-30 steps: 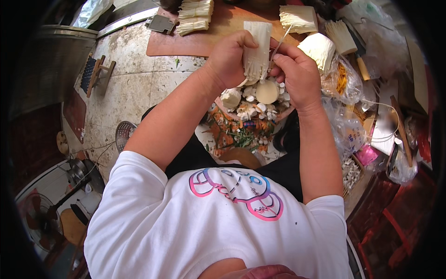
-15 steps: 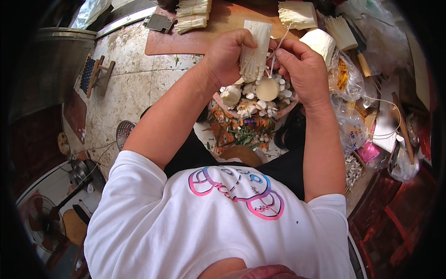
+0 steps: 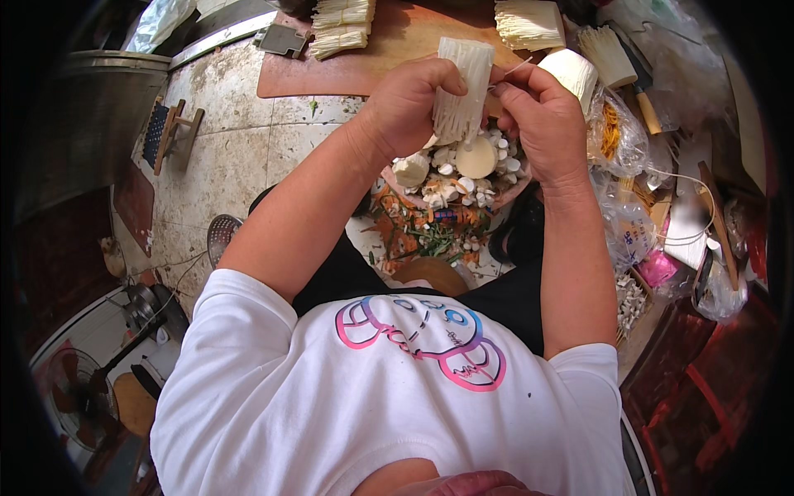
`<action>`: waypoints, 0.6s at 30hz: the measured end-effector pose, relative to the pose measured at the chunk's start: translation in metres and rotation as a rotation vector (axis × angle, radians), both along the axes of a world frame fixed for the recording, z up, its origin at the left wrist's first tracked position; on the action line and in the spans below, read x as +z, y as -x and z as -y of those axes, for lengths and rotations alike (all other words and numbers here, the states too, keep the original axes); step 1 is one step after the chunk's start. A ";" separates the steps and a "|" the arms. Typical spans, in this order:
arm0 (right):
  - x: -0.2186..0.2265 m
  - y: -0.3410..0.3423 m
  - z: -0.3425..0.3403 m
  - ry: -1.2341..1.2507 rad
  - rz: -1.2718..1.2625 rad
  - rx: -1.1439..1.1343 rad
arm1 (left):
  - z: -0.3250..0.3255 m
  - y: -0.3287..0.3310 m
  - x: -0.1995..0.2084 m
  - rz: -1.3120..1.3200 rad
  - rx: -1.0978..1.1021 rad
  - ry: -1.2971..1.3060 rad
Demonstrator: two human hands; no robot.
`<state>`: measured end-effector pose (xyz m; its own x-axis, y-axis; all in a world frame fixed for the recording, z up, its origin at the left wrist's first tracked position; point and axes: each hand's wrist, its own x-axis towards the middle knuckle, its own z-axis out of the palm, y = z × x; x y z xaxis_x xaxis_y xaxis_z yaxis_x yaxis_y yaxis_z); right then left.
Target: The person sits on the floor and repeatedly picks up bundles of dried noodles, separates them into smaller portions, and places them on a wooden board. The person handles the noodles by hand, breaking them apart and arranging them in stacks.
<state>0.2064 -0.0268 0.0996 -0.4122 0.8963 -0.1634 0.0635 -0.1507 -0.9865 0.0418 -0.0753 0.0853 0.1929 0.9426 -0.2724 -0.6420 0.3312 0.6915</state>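
My left hand (image 3: 405, 103) is closed round a bunch of white enoki mushrooms (image 3: 465, 87), held upright with the thumb across its side. Close to the bunch's right side, my right hand (image 3: 542, 107) pinches a thin white strand (image 3: 518, 66) between thumb and fingers. Whether the strand is a stem or a tie cannot be made out. Under both hands stands a tub (image 3: 514, 197) filled with cut mushroom ends, among them a round pale butt (image 3: 475, 157) and another stubby piece (image 3: 410, 170).
Ahead lies a brown board (image 3: 405, 37) with stacked enoki bunches (image 3: 341, 29) and another bunch (image 3: 530, 26). To the right are a cut white bundle (image 3: 569, 76), a wooden-handled knife (image 3: 648, 112) and plastic bags (image 3: 616, 136). A fan (image 3: 83, 393) stands lower left.
The bunch has shifted slightly right and turned in my left hand. The strands that hung between my hands have been drawn in; only a short end shows above my right fingers.
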 end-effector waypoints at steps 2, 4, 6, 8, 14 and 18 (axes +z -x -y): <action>0.000 0.000 -0.001 -0.005 -0.022 -0.012 | 0.000 -0.001 0.001 -0.045 0.040 -0.011; 0.000 -0.001 -0.003 -0.010 -0.052 -0.024 | -0.001 -0.002 -0.001 -0.074 0.088 -0.022; -0.002 -0.002 -0.005 0.000 -0.050 -0.053 | 0.000 -0.001 -0.002 -0.076 0.106 -0.030; -0.005 -0.003 -0.006 0.008 -0.053 -0.065 | 0.000 -0.001 -0.002 -0.112 0.126 -0.048; -0.002 -0.002 -0.005 0.033 -0.046 -0.070 | 0.001 -0.003 0.001 -0.178 0.175 -0.078; -0.001 -0.006 -0.011 0.014 -0.043 -0.097 | 0.002 -0.002 0.004 -0.185 0.168 -0.089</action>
<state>0.2129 -0.0160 0.0985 -0.3305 0.9301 -0.1604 0.0058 -0.1680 -0.9858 0.0436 -0.0770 0.0892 -0.0140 0.9790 -0.2035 -0.5424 0.1636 0.8240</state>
